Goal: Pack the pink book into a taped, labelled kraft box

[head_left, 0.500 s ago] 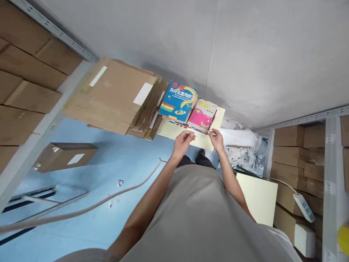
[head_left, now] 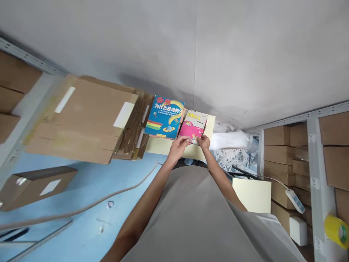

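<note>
Working on pink book (head_left: 195,124), flat on pale yellow table (head_left: 163,145), just right of blue book (head_left: 164,116), side edges touching or nearly so. Long axis pointing away from body, far end leaning slightly right; title at far end, reading upright from here. Pink cover, white band across top, yellow title characters, small cartoon near the close edge. Held at near short edge by both hands. Left hand (head_left: 180,143): fingers curled tight together, tips pinching near left corner. Right hand (head_left: 204,142): fingers bent and close together, tips on near right corner; can't tell whether pinching or only pressing. Flattened cardboard stack (head_left: 87,120) left of blue book.
</note>
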{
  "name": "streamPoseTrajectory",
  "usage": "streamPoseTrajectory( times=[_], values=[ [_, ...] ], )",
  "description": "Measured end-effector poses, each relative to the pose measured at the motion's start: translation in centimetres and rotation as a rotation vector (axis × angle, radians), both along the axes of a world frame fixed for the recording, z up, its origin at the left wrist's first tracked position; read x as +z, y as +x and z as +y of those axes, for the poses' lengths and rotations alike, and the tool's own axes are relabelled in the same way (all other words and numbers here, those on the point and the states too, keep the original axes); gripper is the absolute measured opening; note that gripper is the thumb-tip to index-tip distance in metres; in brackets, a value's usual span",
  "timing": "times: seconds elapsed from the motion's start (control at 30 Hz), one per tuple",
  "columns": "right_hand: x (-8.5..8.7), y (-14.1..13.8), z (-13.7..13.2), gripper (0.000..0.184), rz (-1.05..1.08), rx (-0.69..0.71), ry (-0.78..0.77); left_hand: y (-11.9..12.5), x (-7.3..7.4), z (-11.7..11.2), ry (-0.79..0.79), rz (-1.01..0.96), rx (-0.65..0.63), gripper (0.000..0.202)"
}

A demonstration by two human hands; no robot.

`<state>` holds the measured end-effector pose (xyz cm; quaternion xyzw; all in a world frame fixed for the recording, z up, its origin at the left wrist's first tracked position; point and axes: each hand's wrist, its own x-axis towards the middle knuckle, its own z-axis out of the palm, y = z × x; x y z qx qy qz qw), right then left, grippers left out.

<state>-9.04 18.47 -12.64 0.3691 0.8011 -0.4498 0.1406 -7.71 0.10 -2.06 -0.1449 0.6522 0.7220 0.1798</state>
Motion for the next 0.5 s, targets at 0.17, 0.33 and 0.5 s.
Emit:
streamPoseTrajectory(
  times=[0.17,0.33,0.5],
  values=[
    [0.6,-0.1,0.3,0.039,0.064,-0.088,-0.139,-1.1,-0.2,-1.4,0.027,-0.037,-0.076,0.066],
    [1.5,0.3,0.4,0.047,0.137,-0.167,-0.253,-0.4,-1.3,-3.8,0.066,-0.049,-0.155,0.064],
    [3.5,4.3,-0.2,0.053,0.203,-0.284,-0.277,1.5,-4.2,-6.5,-0.007,-0.1,-0.21,0.061]
  ],
)
